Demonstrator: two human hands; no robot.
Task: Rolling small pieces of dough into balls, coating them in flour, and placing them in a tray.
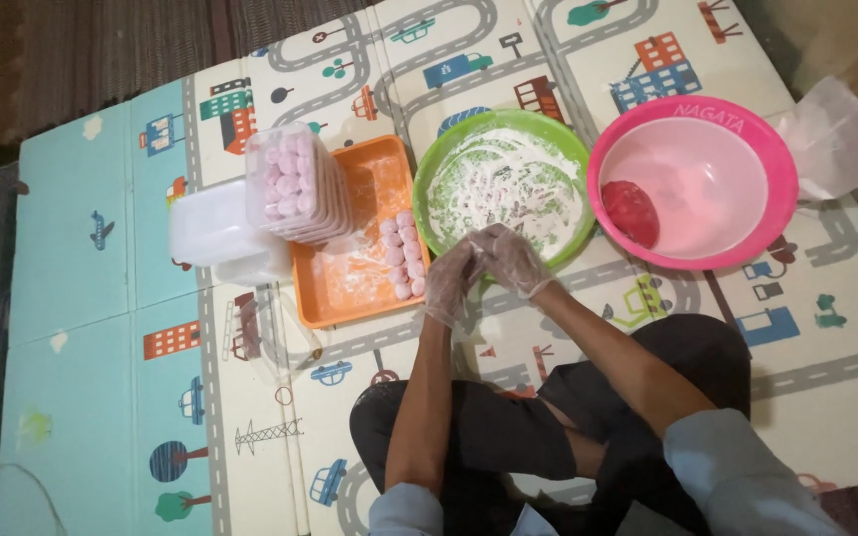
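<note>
Hands meet just below the centre of the frame, both in thin clear gloves: the left hand (pixel 448 280) and right hand (pixel 510 258) are pressed together, fingers cupped as if around something small, though what sits between them is hidden. They hover at the lower rim of the green bowl (pixel 436 169), floured white inside, probably so anything falling drops back into it. Left of them the orange tray (pixel 350 288) carries a column of pink balls (pixel 401 254) along its right edge, the near side for the hands. A clear box (pixel 295 184) of more balls leans over the tray's upper left corner. At upper right, the pink bowl (pixel 767 159) holds a red lump (pixel 631 211). The mat (pixel 81 298) lies open at the left.
</note>
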